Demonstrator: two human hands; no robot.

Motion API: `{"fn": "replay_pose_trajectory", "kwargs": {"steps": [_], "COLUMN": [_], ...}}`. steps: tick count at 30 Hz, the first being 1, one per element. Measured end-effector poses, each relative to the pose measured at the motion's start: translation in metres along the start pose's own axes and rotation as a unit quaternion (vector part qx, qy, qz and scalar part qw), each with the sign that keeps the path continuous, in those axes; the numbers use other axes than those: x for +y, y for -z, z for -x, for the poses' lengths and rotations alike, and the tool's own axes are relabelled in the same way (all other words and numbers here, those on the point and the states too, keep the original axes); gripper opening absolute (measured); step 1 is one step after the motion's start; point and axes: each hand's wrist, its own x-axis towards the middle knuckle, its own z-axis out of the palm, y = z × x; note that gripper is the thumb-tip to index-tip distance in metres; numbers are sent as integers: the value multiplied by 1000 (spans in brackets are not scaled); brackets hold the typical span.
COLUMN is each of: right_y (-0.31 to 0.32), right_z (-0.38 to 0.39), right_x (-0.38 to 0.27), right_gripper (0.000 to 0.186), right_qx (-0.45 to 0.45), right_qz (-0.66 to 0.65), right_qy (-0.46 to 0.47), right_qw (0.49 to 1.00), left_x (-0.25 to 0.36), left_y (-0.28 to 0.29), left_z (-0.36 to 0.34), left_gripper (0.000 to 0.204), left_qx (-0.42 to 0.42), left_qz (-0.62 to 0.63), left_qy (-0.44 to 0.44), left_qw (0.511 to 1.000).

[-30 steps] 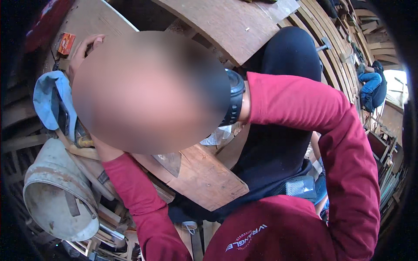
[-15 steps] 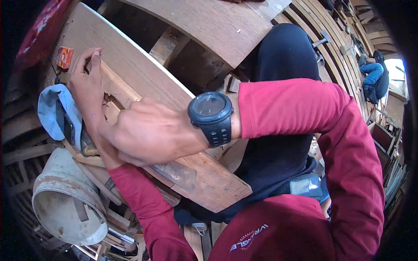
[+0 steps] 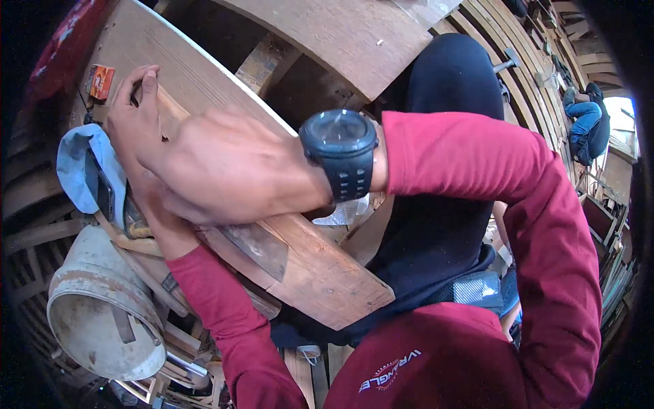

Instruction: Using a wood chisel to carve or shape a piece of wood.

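Observation:
My left hand [image 3: 138, 112] lies at the far left of a long wooden plank [image 3: 194, 71]. Its fingers and thumb are curled round the end of a narrow wooden strip [image 3: 173, 103]. Crossing over my left forearm, my right hand [image 3: 225, 167], slightly blurred, sits low over the strip with its back up. Its fingers are hidden, so whatever they hold cannot be made out. A black watch [image 3: 338, 140] is on the right wrist. Toward me, a thick wooden piece with a slanted end [image 3: 330, 286] and a grey patch on its side comes out from beneath the right hand.
A small red-orange box [image 3: 101, 82] rests beside my left fingertips. Light-blue cloth [image 3: 82, 160] hangs at the left, above a dirty white bucket [image 3: 105, 269]. A wide board [image 3: 347, 48] is beyond the plank. Long timbers and another person [image 3: 586, 123] are at the far right.
My right hand has moved away from me along the wood, covering a gap in it that showed before. The left hand keeps nearly the same place and grip.

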Motion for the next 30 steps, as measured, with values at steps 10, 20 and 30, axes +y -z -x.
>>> {"fn": "replay_pose_trajectory", "kwargs": {"steps": [10,20,30], "right_y": [11,6,0], "right_z": [0,4,8], "right_x": [4,5,3], "right_gripper": [25,27,29], "right_qx": [-2,2,-13], "right_qz": [46,14,-1], "right_qy": [31,5,-28], "right_qw": [998,1000,1000], "left_x": [16,10,9], "left_y": [-3,-9,-12], "left_z": [1,1,1], "left_gripper": [27,25,26], "left_qx": [7,39,35], "left_qz": [4,-7,12], "left_qy": [25,-31,-12], "left_qw": [1000,999,999]}}
